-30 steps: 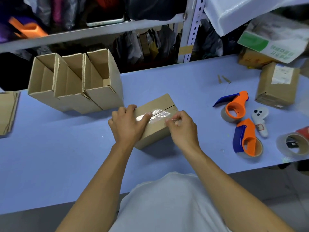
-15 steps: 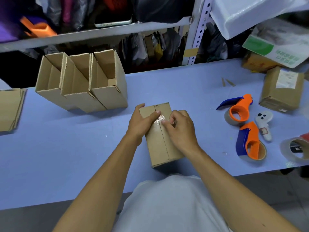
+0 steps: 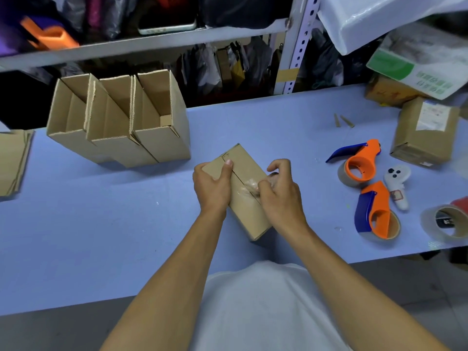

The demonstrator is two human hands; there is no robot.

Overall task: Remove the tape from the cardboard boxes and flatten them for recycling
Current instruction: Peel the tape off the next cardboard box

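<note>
Head view. I see a small closed cardboard box [image 3: 243,191] lying on the blue table [image 3: 101,224], near the table's middle and just ahead of my torso, its long axis running from far-left to near-right. The left hand [image 3: 212,186] grips the box's left side, fingers curled round the edge and the thumb laid along the centre seam of the top flaps. The right hand [image 3: 281,193] is closed in a pinch on a crumpled strip of clear tape [image 3: 249,184], which lifts off the seam at the box's near half; the far half of the seam shows bare cardboard.

To the far left, three open boxes [image 3: 119,122] stand upright side by side, touching one another, flaps up. At the left edge of the table lies a stack of flattened cardboard [image 3: 12,160].

To the right, well apart from the held box, two orange-and-blue tape dispensers [image 3: 359,163] lie one nearer than the other, with a white handheld controller [image 3: 397,183] just beside them. A loose roll of clear tape [image 3: 445,221] sits at the near-right edge. Farther right stands a sealed labelled carton [image 3: 425,133], with more cartons behind it. Two small cardboard slivers [image 3: 342,120] lie on the table far-right of centre. A metal shelf [image 3: 152,44] holding bagged goods runs behind the table.
</note>
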